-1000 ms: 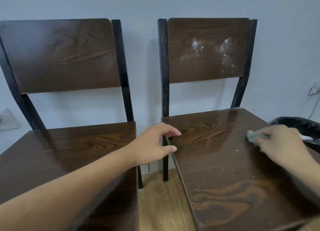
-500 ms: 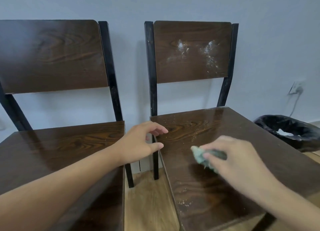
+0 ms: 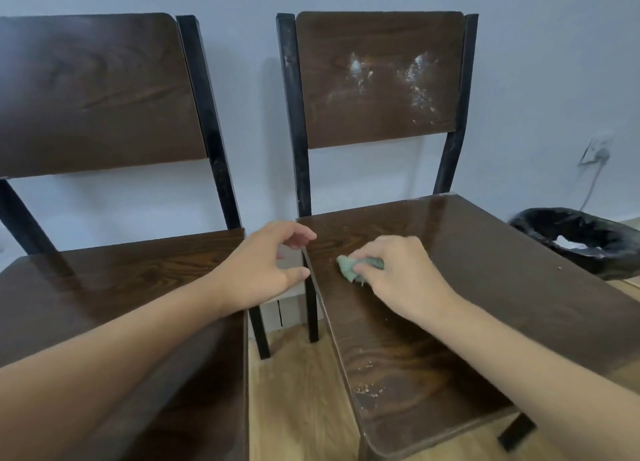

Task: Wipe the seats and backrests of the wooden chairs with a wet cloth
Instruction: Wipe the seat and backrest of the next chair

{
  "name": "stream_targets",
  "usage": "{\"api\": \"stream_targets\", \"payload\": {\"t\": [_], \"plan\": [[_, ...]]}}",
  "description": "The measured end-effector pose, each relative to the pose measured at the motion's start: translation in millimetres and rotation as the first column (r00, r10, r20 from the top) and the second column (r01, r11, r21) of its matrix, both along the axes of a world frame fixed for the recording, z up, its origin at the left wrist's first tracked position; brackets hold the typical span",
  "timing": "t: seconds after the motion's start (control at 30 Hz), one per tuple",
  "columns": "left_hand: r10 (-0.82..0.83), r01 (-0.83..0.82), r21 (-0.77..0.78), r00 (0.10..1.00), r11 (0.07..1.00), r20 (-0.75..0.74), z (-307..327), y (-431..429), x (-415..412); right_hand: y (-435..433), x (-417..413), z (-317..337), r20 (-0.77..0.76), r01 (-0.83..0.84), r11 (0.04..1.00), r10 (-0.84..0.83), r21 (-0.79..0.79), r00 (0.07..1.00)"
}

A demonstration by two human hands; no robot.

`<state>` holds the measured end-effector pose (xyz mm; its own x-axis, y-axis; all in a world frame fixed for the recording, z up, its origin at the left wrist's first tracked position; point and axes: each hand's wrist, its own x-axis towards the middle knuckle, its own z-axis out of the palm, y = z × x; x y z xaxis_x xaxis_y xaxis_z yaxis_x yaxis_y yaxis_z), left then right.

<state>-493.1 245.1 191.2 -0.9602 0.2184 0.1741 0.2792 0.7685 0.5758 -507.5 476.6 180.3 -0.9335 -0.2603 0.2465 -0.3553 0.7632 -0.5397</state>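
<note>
**Wiping the right chair's seat**

Right hand [image 3: 398,277] clenched on green cloth [image 3: 349,268], pressed flat to right seat [image 3: 485,287] near its back-left corner. Left hand [image 3: 263,270] released, cupped at seat edge, seemingly to catch crumbs [image 3: 367,389]. Best swept in overlapping passes toward that cupped hand. White smears on backrest [image 3: 381,80] left unwiped; left chair [image 3: 104,280] looked clean.

Both forearms bare, no sleeves; left hand [image 3: 263,266], right hand [image 3: 398,273] ungloved.
</note>
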Motion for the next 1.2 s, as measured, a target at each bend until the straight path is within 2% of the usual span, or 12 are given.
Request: {"api": "stream_targets", "payload": {"t": [0.07,0.2,0.33,0.4,0.47,0.5,0.57,0.63,0.73,0.97,1.2], "plan": [[-0.032,0.033,-0.038,0.999,0.999,0.003,5.4,-6.3,7.7,0.5,42.7,-1.2,-0.019,-0.116,0.992,0.117,0.046,0.993],[-0.107,0.106,-0.096,0.994,0.990,-0.002,6.1,-6.3,33.6,7.7,100.0,0.9,-0.025,-0.269,0.963,0.269,0.017,0.963],[-0.184,0.184,-0.138,0.983,0.973,0.017,2.2,5.2,57.3,28.9,134.6,12.5,0.136,-0.398,0.917,0.399,-0.040,0.907],[-0.212,0.214,-0.123,0.977,0.969,0.023,0.7,15.7,62.4,63.5,128.5,24.3,0.150,-0.295,0.953,0.302,-0.064,0.942],[-0.237,0.236,-0.091,0.972,0.967,0.004,2.7,26.8,60.9,114.5,97.7,33.3,0.035,-0.031,0.999,0.032,-0.031,0.999],[-0.246,0.245,-0.078,0.969,0.966,-0.006,4.3,31.3,57.5,144.9,75.5,37.5,-0.039,0.141,0.990,-0.141,-0.007,0.989],[-0.244,0.243,-0.068,0.970,0.968,-0.008,6.8,35.4,50.2,201.5,27.8,40.5,-0.075,0.432,0.902,-0.431,0.004,0.899],[-0.229,0.229,-0.056,0.973,0.972,0.003,6.0,37.7,44.8,238.6,-8.5,30.9,-0.026,0.562,0.827,-0.562,0.026,0.827],[-0.207,0.207,-0.035,0.978,0.978,0.010,3.9,39.6,38.4,248.5,-23.7,3.1,0.012,0.599,0.797,-0.602,0.077,0.799],[-0.232,0.233,-0.036,0.972,0.972,0.024,-6.0,38.9,31.2,246.4,-12.1,-0.4,-0.058,0.593,0.805,-0.593,-0.009,0.803],[-0.242,0.242,-0.036,0.970,0.970,0.002,-5.9,29.3,32.8,220.5,1.9,4.9,-0.095,0.526,0.840,-0.517,0.137,0.851]]}}
